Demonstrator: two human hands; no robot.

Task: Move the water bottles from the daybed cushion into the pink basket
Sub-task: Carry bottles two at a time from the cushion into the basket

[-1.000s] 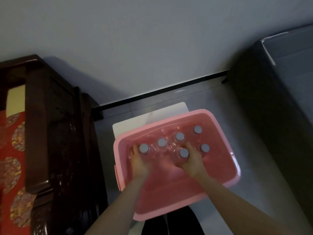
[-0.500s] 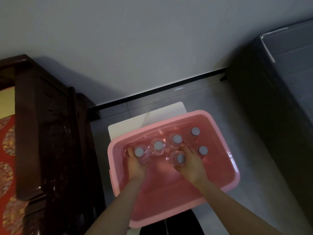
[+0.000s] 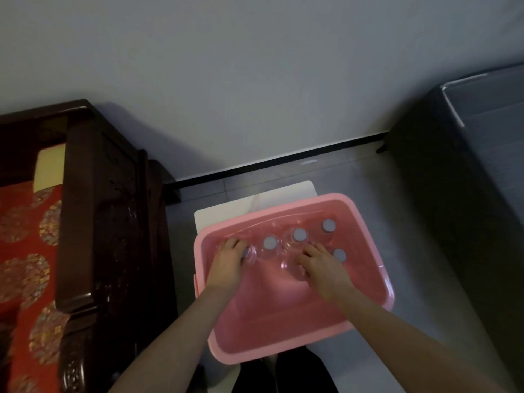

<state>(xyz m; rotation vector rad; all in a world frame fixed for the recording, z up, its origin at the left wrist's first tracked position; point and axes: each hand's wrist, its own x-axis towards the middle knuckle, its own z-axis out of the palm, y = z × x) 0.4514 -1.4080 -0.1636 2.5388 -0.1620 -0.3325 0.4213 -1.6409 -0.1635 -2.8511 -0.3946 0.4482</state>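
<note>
The pink basket [image 3: 371, 236] rests on a small white surface [image 3: 224, 212] in front of me. Several clear water bottles with grey caps stand upright in its far half, among them one [image 3: 270, 243], another [image 3: 299, 234] and a third [image 3: 329, 225]. My left hand [image 3: 228, 265] curls over the leftmost bottle [image 3: 249, 255], whose cap is half hidden by my fingers. My right hand [image 3: 320, 268] wraps over the front middle bottle [image 3: 293, 269] and hides its cap. No bottle shows on the daybed's red cushion [image 3: 25, 251].
The daybed's dark carved wooden frame [image 3: 107, 222] stands close on the left of the basket. A dark grey piece of furniture [image 3: 467, 194] fills the right side. Grey tiled floor [image 3: 354, 171] and a wall lie beyond.
Both hands slid from the bottles' near sides up over their tops, so the two caps they hold are now covered. The basket and the other bottles stayed put.
</note>
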